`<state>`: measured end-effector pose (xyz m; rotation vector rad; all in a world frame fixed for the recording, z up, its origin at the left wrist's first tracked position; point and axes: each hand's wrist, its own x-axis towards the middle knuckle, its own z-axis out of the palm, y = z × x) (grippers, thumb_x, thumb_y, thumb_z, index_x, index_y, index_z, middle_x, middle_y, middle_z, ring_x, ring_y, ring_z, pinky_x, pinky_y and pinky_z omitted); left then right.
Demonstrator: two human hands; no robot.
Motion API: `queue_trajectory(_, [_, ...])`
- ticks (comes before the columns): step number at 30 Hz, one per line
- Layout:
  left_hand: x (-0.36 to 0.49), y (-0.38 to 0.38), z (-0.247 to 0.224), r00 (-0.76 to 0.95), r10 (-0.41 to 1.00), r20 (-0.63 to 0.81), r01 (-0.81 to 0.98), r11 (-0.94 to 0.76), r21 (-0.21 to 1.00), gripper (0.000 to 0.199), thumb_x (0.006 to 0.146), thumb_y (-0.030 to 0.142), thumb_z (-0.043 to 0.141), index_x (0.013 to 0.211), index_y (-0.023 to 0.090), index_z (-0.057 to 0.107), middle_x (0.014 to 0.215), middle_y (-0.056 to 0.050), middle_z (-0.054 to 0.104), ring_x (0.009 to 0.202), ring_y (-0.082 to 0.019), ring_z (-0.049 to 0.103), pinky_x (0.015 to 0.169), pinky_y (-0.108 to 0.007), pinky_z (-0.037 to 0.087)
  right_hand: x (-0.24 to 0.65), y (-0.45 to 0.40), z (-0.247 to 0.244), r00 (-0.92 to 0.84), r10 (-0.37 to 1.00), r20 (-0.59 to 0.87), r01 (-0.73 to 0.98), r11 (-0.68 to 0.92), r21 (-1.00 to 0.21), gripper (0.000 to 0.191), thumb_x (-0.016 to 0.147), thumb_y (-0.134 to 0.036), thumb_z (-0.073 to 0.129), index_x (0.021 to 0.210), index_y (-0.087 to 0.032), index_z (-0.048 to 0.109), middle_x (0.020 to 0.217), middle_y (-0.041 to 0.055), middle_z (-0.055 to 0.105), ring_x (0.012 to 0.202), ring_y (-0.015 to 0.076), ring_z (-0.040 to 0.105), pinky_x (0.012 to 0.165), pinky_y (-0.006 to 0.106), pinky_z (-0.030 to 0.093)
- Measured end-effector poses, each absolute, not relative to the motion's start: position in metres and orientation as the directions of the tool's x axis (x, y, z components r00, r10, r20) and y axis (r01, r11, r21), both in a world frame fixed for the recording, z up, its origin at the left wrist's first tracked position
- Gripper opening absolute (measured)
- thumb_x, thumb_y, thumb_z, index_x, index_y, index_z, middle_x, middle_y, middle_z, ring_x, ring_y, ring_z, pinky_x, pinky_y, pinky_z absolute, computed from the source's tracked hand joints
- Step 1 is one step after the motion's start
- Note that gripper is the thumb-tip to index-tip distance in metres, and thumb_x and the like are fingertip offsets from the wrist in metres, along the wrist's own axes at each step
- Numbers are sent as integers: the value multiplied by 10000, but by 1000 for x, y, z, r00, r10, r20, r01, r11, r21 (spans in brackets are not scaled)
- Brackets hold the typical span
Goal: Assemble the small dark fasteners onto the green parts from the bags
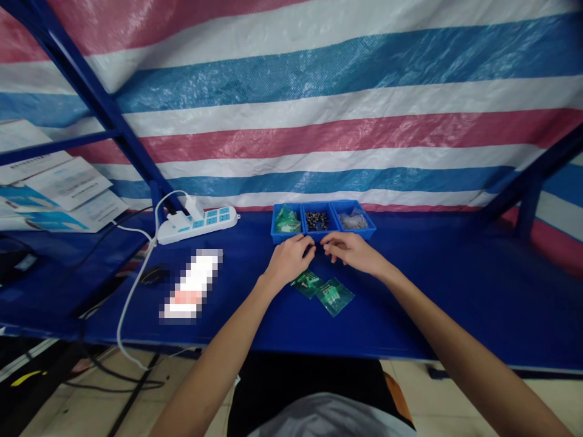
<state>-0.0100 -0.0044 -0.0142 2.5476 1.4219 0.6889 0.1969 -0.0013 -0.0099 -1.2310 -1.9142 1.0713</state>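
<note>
My left hand (291,260) is in front of the blue three-part bin (279,238), its fingers curled and thumb close to the forefinger; whatever it may pinch is too small to make out. Facing it, my right hand (354,251) hovers with bent fingers apart and nothing visible between them. Two small green-printed clear bags, one (306,283) partly under my left hand's edge and another (335,296) nearer me, lie on the table. The bin holds green bags (288,220) at left, small dark metallic parts (317,221) in the middle and clear bags of small parts (353,220) at right.
A white power strip (200,226) with plugs and a white cable stands at the left rear of the blue table (460,273). A pixelated pale item (194,285) lies left. White boxes (59,188) are stacked far left. Striped sheeting (319,139) hangs behind.
</note>
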Motion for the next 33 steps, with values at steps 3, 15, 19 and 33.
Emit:
queue_trajectory(3, [-12,-3,-14,451,837,309,768,-540,343,197,982,288,480,984,205,658,957,-35,671,727,-145,611,584,-250,388,206,-3,-3,-571,816,-92,543,291,-788,273,832,-430,666,933,-177,688,706,24,669,651,162,629,577,252,448])
queue_trajectory(15, [-46,10,2,713,690,-123,557,-452,697,382,665,477,831,927,219,726,864,-9,624,809,-162,590,676,-240,442,197,-14,-8,-706,707,-46,604,568,-559,436,712,-554,784,956,-207,684,840,22,589,775,178,536,655,268,379])
queue_trajectory(19, [-43,9,1,738,661,-135,573,-508,644,236,672,434,828,797,245,760,808,7,560,786,-146,545,677,-232,412,196,-13,-9,-713,701,-31,589,574,-568,406,725,-512,790,956,-200,673,818,12,583,755,168,533,638,260,372])
queue_trajectory(33, [-38,8,-7,701,712,-39,594,-553,584,156,848,313,638,857,216,760,832,-25,606,739,-148,558,646,-247,412,192,-3,-20,-647,755,107,569,571,-592,294,772,-328,792,1026,-202,714,735,-17,588,645,134,534,615,248,370])
